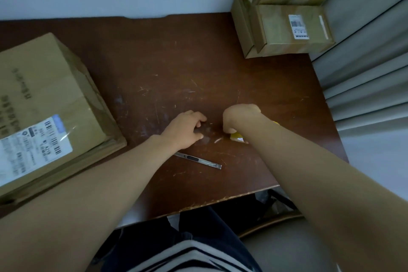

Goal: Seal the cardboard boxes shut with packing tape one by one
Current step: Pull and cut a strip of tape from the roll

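At nine o'clock on the table [176, 62] sits the big box [50, 104], its top flaps down and a glossy strip already over the seam. It is well apart from my hands, so any tape I pull free has to travel that far, and a loose strip could fold onto itself on the way.

My left hand [184, 129] is near the middle of the table, fingers curled with the tips down. It seems to pinch the end of a clear strip, but I cannot tell for sure. At five o'clock from that hand, partly under my wrist, lies the knife [198, 159]. I cannot see whether its blade is out, and if I drag my forearm back I could catch it or knock it off the near edge.

Between my hands a faint sheen suggests tape [209, 132] low over the wood. If it touches, it will stick to the table and not to cardboard.

My right hand [239, 117] is closed in a fist over a yellow roll [234, 137], mostly hidden. A hard tug could twist the strip.

At one o'clock the small boxes [287, 31] are stacked in the corner, where a sweeping elbow could topple the upper one.
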### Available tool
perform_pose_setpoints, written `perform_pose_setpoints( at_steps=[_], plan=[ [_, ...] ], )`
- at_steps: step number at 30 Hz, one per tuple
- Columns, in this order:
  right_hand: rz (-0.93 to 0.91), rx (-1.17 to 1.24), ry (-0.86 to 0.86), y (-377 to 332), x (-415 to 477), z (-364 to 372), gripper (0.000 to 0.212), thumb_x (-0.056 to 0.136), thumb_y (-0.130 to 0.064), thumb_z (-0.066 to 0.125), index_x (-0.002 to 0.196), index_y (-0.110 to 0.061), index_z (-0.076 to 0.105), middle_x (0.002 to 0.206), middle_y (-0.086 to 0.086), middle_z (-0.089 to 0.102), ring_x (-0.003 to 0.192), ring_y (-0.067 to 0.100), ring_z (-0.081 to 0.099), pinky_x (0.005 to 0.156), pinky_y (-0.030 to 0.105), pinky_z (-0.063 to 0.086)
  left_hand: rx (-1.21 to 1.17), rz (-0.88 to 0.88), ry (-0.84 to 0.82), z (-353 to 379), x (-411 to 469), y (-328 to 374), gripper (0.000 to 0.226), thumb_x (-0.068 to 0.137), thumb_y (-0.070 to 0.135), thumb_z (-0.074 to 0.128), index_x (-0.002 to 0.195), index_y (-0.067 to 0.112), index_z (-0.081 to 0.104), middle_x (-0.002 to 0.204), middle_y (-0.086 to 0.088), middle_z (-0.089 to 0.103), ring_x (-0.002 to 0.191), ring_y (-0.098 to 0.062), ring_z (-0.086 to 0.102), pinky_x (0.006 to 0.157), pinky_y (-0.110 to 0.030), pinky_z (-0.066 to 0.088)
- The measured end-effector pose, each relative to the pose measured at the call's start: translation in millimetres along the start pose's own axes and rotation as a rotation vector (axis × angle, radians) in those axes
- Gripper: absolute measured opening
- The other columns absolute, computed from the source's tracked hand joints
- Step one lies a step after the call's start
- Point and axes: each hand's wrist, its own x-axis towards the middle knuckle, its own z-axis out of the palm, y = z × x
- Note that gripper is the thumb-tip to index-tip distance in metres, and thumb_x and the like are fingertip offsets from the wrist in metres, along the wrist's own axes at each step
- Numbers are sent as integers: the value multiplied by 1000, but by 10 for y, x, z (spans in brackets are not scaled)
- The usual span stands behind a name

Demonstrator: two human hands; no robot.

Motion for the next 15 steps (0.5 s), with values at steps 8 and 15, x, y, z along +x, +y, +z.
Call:
perform_pose_setpoints(
  at_steps=[8,15],
  plan=[
    [-57,1,192,-53,-331,92,19,91,-10,53,106,-17,62,69,0,42,56,18,38,62,31,39,51,41,-73,11,107,123,57,90,24,63,143,26,39,137,-5,39,131,-25,30,103,-40,36],
    [-131,-27,248,-69,-719,-1,25,93,-9,52,115,-17,58,71,0,42,58,18,38,44,31,26,84,94,-183,-39,177,116,23,94,26,58,116,23,61,129,0,37,124,-20,28,94,-32,32]
  ],
)
